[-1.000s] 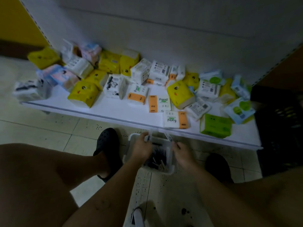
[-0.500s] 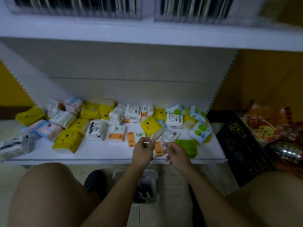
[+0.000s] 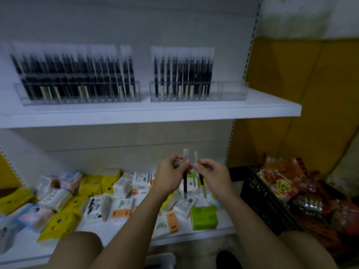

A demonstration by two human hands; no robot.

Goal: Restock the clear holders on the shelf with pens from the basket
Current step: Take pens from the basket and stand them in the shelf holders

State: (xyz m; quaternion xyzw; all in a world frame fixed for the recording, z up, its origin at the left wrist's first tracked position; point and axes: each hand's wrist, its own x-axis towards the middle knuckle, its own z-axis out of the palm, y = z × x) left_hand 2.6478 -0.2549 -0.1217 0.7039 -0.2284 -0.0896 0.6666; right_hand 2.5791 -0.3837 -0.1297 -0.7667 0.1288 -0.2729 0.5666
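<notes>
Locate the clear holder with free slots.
Head view, upper shelf: it is the right clear holder, beside the fuller left holder; its right end stands bare of pens.

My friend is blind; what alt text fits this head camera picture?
The left hand holds the left pen, the right hand the right pen, near upright before white shelves. Above, the left holder looks full; the right holder has empty slots at its right end.
</notes>
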